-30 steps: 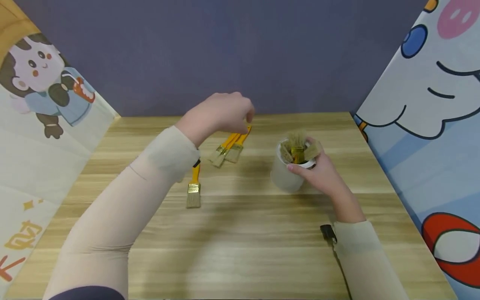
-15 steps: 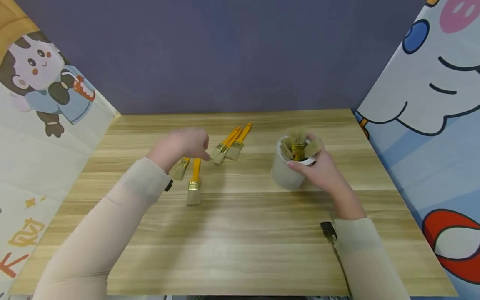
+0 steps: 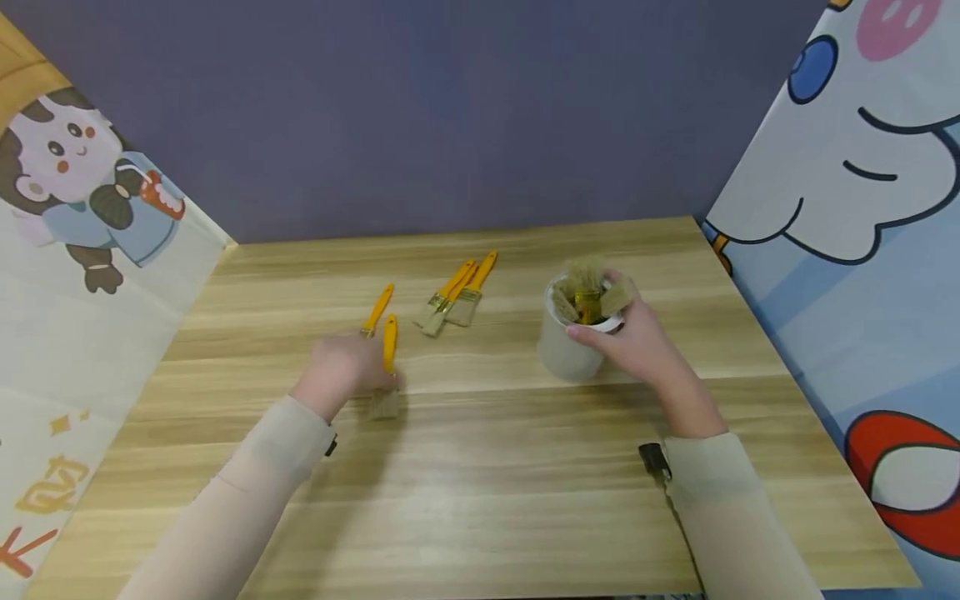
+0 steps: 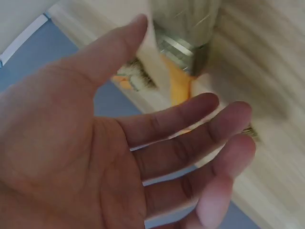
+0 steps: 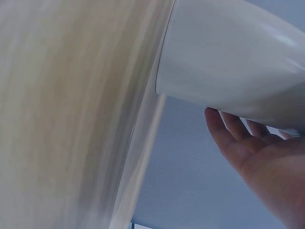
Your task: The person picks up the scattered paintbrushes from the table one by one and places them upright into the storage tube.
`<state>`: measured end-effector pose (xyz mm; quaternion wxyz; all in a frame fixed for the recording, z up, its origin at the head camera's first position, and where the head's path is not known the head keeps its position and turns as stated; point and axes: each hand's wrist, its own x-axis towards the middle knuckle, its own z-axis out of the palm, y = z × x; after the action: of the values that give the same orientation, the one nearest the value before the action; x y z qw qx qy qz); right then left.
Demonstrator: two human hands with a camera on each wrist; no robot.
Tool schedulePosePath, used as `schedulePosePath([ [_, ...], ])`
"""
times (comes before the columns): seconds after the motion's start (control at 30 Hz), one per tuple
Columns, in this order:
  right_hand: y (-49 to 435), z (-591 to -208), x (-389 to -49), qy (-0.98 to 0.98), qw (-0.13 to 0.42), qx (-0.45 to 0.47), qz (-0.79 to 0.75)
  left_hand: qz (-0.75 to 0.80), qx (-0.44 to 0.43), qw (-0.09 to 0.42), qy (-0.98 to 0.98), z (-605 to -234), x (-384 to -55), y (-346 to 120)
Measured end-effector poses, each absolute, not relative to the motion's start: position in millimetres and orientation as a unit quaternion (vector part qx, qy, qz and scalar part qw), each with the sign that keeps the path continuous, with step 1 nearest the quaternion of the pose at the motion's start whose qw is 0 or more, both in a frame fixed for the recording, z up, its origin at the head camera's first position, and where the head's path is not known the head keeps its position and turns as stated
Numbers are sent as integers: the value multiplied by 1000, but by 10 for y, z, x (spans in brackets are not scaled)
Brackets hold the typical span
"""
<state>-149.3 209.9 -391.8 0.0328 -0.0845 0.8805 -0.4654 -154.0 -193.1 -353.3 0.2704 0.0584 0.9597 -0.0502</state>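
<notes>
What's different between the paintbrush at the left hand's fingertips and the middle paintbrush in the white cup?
The lying brush, by the left hand, rests on the table, while the middle brush stands bristles-up in the white cup. The lying brush's handle is mostly visible; the middle brush's is largely hidden inside the cup. Both have pale bristles, a gold-coloured band and orange on the handle.

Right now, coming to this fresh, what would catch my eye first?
Probably the whitish cup on the right of the table, brush bristles poking up, the right hand holding it. Next, the loose orange-handled brushes farther left, the left hand open at the nearest one. Big cartoon figures decorate both side walls.
</notes>
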Motion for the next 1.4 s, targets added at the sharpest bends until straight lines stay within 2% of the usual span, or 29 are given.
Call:
schedulePosePath([
  [0.17, 2094, -3928, -1496, 879, 45, -81, -468, -69, 59, 285, 954, -3621, -1511, -1981],
  [0.33, 2097, -3924, -1513, 874, 36, -85, -478, -49, 62, 298, 951, -3656, -1561, -1995],
  [0.57, 2096, -3888, -1515, 877, 47, -79, -471, -8, 49, 337, 940, -3692, -1649, -1958],
  [1.13, 2073, -3876, -1461, 876, 50, -79, -472, -176, 81, 253, 948, -3708, -1612, -1600],
  [1.4, 2097, -3830, -1522, 882, 70, -70, -462, -150, 132, 220, 955, -3682, -1638, -1633],
])
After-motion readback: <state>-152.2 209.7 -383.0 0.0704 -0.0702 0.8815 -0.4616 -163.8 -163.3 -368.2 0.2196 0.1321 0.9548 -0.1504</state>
